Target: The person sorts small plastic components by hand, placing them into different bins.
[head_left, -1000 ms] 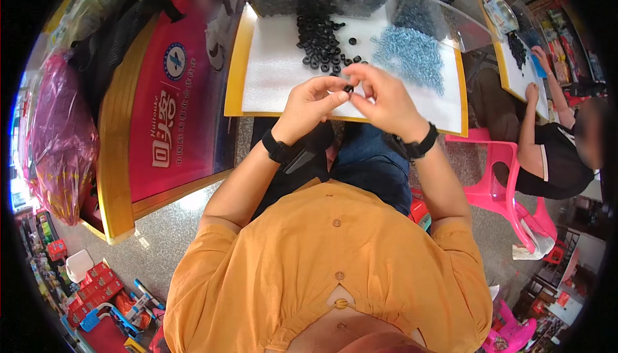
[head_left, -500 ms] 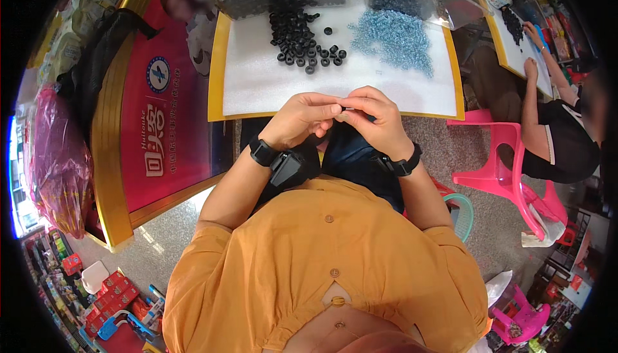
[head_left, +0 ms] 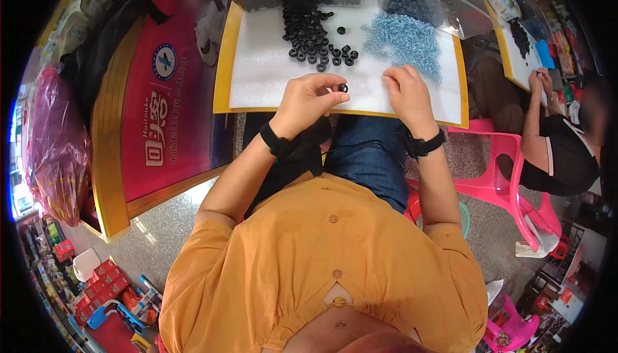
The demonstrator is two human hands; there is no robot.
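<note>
- The white surface (head_left: 257, 63) with a yellow rim carries a heap of black rings (head_left: 309, 28) and a heap of blue washers (head_left: 405, 40).
- Left hand (head_left: 308, 103) pinches one black ring (head_left: 343, 87) just above the surface's near edge.
- Right hand (head_left: 407, 92) rests curled beside the washers; whether it holds one, I cannot tell.
- Seemingly a pairing step; the next move calls for fine fingertip alignment.

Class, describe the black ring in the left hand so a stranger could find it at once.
Start at the white mat with yellow edges. Near its front edge, the left hand pinches one black ring at its fingertips. The other rings lie piled farther back.
</note>
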